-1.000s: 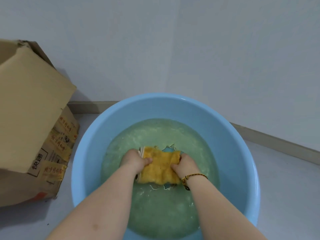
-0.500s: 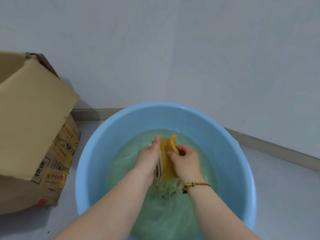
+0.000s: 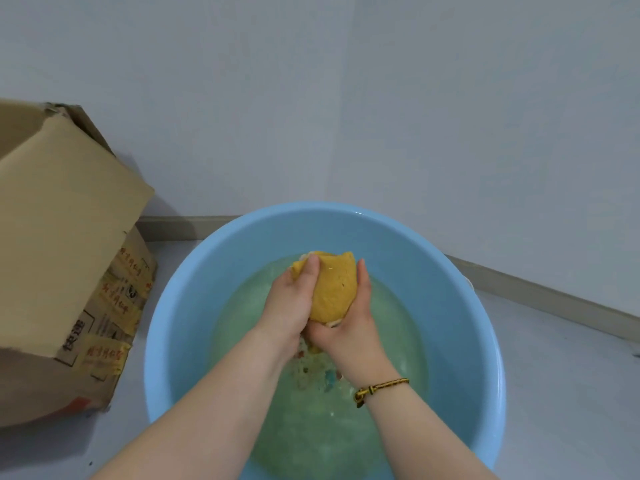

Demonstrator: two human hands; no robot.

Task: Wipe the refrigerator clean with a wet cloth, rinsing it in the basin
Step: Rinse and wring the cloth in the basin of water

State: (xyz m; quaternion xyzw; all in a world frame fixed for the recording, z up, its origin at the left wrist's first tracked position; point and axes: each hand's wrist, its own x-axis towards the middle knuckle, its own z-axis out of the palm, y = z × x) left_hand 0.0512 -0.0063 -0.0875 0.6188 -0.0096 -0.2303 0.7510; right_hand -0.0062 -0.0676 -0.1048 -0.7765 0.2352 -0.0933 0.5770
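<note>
The grip of the left hand (image 3: 291, 303) and right hand (image 3: 349, 323) is clenched on the bunched yellow woven cloth (image 3: 334, 289), held above the greenish water in the round light-blue plastic basin (image 3: 460, 306) on the floor, so rinsing looks nearly finished, with wringing and wiping the unseen refrigerator left.

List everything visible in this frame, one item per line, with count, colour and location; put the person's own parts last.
basin: one, light blue, on the floor in the room's corner, centre of view
water: greenish, cloudy, in the basin
cloth: one, yellow, bunched between both hands above the water
cardboard box: one, brown, flap open, left of the basin
bracelet: one, yellow and dark cord, on the right wrist
left hand: closed on the cloth's left side
right hand: cupping the cloth from the right and below
</note>
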